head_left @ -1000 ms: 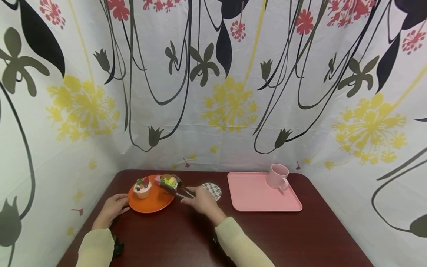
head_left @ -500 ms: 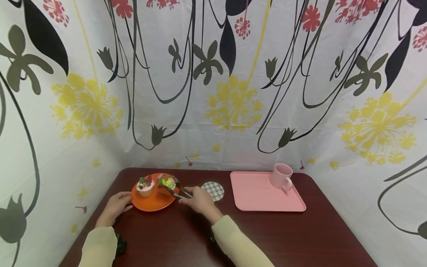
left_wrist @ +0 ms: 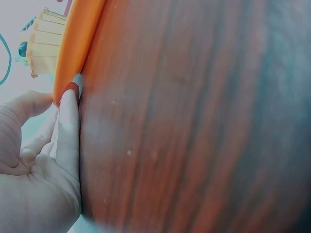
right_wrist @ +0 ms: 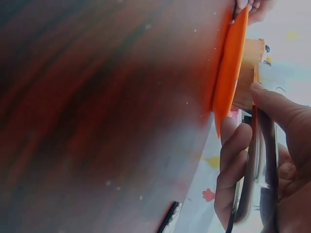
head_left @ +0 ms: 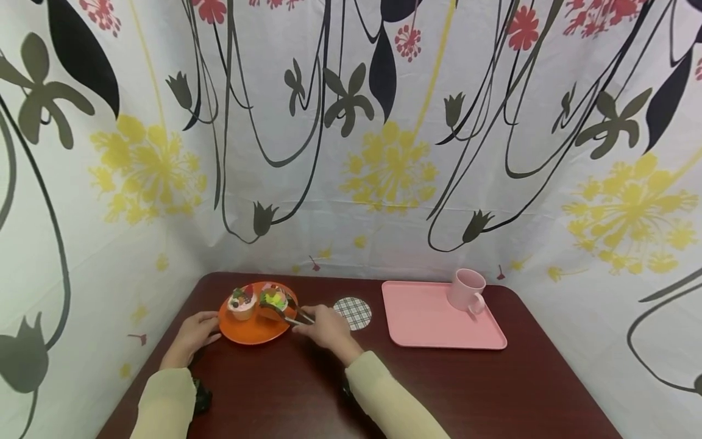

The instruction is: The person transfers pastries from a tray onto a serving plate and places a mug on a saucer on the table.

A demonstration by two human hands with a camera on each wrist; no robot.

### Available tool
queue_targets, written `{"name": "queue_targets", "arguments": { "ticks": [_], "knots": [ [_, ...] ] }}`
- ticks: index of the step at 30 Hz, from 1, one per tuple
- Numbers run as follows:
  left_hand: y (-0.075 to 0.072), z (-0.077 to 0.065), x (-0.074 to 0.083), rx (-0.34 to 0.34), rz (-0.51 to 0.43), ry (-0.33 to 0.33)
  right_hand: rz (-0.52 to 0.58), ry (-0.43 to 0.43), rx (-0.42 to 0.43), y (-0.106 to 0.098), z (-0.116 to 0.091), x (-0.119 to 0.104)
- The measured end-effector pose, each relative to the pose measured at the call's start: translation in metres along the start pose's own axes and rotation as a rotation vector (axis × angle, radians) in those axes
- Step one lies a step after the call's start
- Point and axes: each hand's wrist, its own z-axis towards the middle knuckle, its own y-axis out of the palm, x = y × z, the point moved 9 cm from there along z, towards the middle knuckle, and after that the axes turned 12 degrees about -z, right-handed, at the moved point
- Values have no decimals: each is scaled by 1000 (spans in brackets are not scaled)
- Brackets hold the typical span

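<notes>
My right hand [head_left: 327,330] grips metal tongs [right_wrist: 269,160]. Their jaws stand around a cupcake with green and yellow topping [head_left: 273,298], which is over the orange plate [head_left: 249,333], low and close to its surface. Beside it on the plate stands a second cupcake with white cream and berries [head_left: 241,305]. A pink piece [head_left: 269,286] shows partly behind the tonged cupcake. My left hand [head_left: 194,334] holds the plate at its left rim. In the left wrist view, the thumb [left_wrist: 36,104] lies on the rim and a finger is tucked underneath.
A round checked coaster [head_left: 353,313] lies just right of my right hand. Further right, a pink tray [head_left: 425,324] bears a pink mug [head_left: 466,290] at its back right corner. Patterned cloth [head_left: 307,256] encloses the dark wooden table [head_left: 285,384] behind and at both sides.
The tonged cupcake has moved left over the plate, closer to the berry cupcake. My left hand has stayed at the plate's rim. The head view has shifted slightly.
</notes>
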Motion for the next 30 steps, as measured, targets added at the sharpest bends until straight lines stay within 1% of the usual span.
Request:
{"name": "queue_targets", "arguments": {
  "ticks": [5, 13, 19, 30],
  "knots": [
    [0, 1, 3, 1, -7, 6, -14, -2, -6, -2, 4, -3],
    [-2, 6, -2, 9, -29, -7, -42, 4, -42, 2, 4, -5],
    [-2, 4, -3, 6, -29, -6, -53, -6, -44, 2, 4, -7],
    [-1, 3, -2, -1, -22, 4, -28, -11, -43, 0, 3, -5]
  ]
}}
